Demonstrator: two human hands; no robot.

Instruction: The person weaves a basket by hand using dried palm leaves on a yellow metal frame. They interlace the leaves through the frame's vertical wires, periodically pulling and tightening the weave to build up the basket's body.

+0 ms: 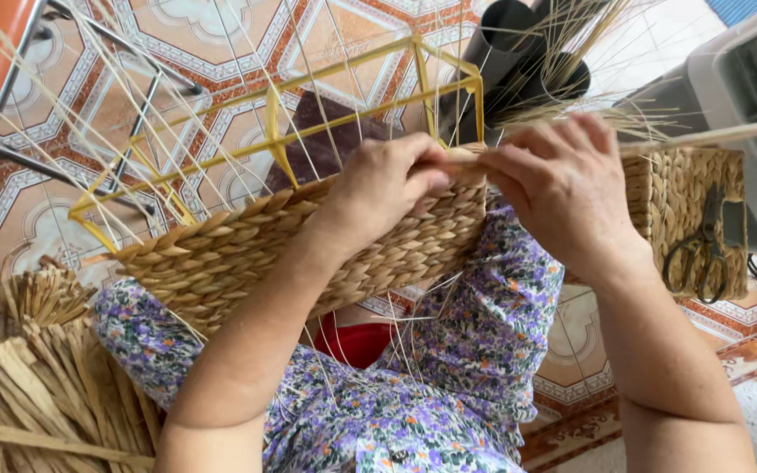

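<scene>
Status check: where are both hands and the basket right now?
Left hand and right hand both pinching a pale straw strand at the rim of the half-woven straw basket on a yellow wire frame. Nothing blocking; scissors lie aside.

1. The basket (308, 245) is woven of dry, matt, rough straw-coloured fibre.
2. Its frame (352, 96) is glossy yellow-coated wire.
3. Scissors (701, 254) of dull metal are seen at right.
4. The floor tiles (221, 35) are smooth, patterned ceramic.

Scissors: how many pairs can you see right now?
1. The scissors lie on top of the finished woven basket at the right, beyond the right hand. Others may be hidden under the straw.
</scene>
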